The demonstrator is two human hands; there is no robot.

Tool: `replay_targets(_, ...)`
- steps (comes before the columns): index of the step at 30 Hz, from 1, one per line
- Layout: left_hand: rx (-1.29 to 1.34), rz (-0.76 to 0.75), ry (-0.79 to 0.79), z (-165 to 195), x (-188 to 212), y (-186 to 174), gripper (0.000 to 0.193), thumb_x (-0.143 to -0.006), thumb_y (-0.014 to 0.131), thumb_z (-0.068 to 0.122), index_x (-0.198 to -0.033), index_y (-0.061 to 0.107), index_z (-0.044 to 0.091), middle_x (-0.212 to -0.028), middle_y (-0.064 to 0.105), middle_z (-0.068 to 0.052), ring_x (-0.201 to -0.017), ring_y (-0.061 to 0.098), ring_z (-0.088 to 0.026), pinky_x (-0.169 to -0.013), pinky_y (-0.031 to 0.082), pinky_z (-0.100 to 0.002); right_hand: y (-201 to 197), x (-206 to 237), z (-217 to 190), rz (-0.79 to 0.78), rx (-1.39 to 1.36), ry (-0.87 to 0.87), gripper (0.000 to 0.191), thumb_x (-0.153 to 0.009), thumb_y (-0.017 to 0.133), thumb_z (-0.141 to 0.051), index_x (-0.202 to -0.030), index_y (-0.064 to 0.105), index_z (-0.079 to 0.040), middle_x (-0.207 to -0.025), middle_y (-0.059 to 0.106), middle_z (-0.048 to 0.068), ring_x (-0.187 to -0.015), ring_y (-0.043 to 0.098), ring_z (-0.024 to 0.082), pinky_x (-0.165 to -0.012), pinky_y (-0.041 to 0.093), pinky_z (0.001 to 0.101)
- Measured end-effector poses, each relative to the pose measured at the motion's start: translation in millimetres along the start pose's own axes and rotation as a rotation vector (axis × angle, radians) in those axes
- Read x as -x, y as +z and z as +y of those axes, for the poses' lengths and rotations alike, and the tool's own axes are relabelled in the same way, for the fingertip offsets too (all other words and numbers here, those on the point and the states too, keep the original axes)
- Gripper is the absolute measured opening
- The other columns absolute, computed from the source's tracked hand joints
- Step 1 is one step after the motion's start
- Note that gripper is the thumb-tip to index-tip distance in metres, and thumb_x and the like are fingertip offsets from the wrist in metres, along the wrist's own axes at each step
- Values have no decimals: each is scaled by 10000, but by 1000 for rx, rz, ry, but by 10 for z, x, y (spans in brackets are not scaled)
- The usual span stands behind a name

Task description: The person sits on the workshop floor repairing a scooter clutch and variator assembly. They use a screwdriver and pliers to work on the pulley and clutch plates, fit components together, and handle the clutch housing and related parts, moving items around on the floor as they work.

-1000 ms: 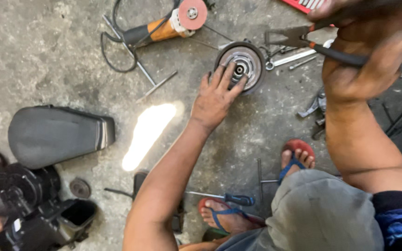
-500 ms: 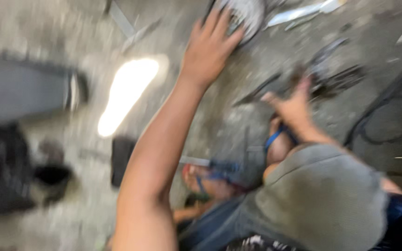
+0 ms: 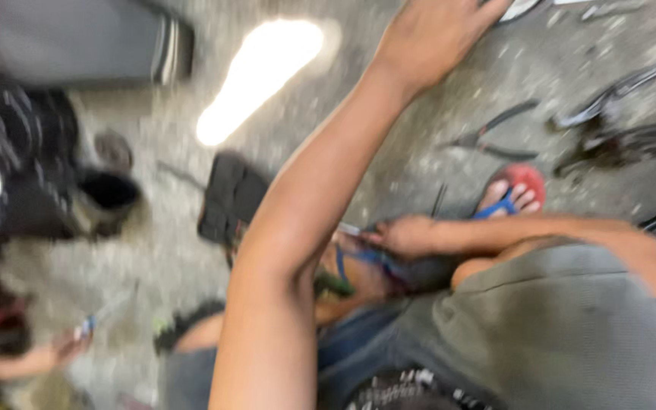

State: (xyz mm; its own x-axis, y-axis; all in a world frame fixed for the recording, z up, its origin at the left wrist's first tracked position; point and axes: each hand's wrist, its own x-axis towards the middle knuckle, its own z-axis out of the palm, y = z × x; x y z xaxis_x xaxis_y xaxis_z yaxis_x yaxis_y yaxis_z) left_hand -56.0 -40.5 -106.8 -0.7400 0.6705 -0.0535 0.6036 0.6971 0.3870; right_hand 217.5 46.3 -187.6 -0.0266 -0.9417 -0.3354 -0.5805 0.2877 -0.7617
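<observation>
Concrete workshop floor [image 3: 419, 163], blurred: the person's right hand [image 3: 404, 235] reaches down by the left foot, fingers seemingly pinched on a slim tool lying there, though blur leaves the grip uncertain. Left hand [image 3: 430, 34] stretches forward, fingers spread, empty. Pliers [image 3: 487, 137] lie near the red sandal [image 3: 514, 186].

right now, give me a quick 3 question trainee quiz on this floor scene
1. True or false: the left hand is stretched out flat toward the top of the view.
2. Where is the right hand? A) down by the person's foot B) on the dark seat
3. Fill in: the far foot wears a ___ sandal with blue straps.

Key: 1 true; 2 A; 3 red
</observation>
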Motion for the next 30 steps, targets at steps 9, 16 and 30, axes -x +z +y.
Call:
replay_targets(9, 626, -237, -37, 794, 1003, -725, 858, -848, 788, 544, -1455, 452, 40, -1381, 579, -264, -1305, 553, -425, -1089, 451, -499, -1073, 1246, 443, 805, -643, 335, 444, -823, 756, -326, -1150, 694, -32, -1039, 764, 153, -949, 758, 272, -853, 595, 390)
replay_targets(16, 900, 162, -436, 853, 829, -1073, 480, -905, 790, 471, -1135, 693, 62, -911, 737, -80, -824, 701, -191, -767, 574, -355, -1084, 1674, 684, 703, 59, 583, 1071, -599, 781, -636, -1461, 502, -65, -1413, 566, 240, -1282, 527, 391, -1041, 427, 563)
replay_targets(30, 1203, 957, 202, 870, -394, -1494, 260, -947, 803, 282, -918, 646, 76, -754, 634, 48, -640, 596, -57, -610, 466, -223, -870, 1969, 1067, 434, -77, 738, 379, -792, 761, -322, -1049, 713, -47, -1232, 606, 164, -1145, 620, 365, -941, 534, 466)
